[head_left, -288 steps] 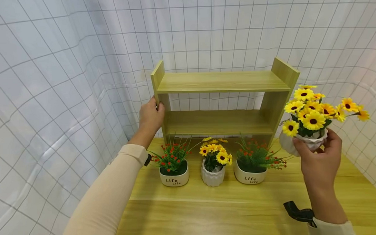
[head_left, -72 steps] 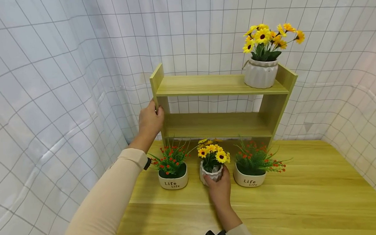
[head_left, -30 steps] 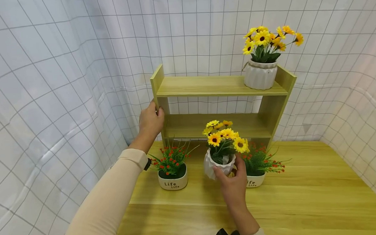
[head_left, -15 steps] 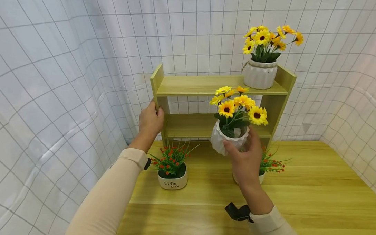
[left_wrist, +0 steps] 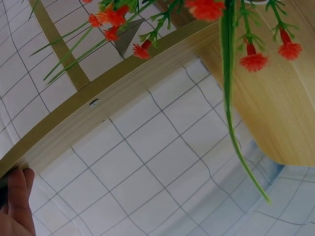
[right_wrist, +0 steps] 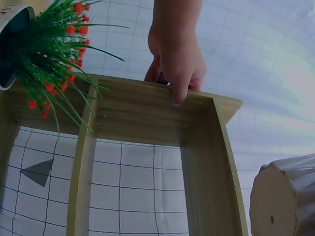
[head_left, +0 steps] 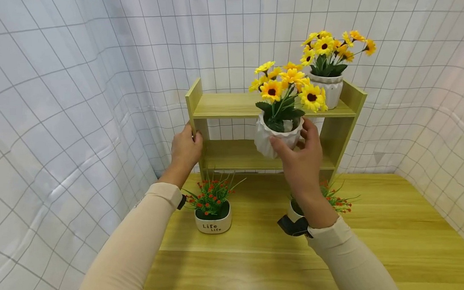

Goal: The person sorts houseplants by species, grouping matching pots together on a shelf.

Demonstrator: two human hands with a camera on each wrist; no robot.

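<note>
My left hand (head_left: 186, 151) grips the left side panel of a two-tier wooden shelf (head_left: 230, 105), its thumb on the inner face in the right wrist view. My right hand (head_left: 303, 164) holds a white fluted flowerpot (head_left: 268, 137) with yellow artificial sunflowers by its right side and front, thumb near the rim. This pot hangs in the air, overlapping the top board's front edge in the head view; its round underside shows at the right of the right wrist view. A similar sunflower pot (head_left: 333, 90) stands on the top board's right end, partly covered by the held flowers.
On the wooden table (head_left: 236, 268), a cream "Life" planter (head_left: 213, 224) with red flowers stands before the shelf's left end. Another red-flowered planter (head_left: 293, 212) at the right is mostly behind my right forearm. White grid-patterned curtain (head_left: 61, 104) surrounds the table.
The first sunflower pot went from my right hand to the top board's right end. My right hand then lifted the second off the table, up to the top board. The left hand stayed put.
</note>
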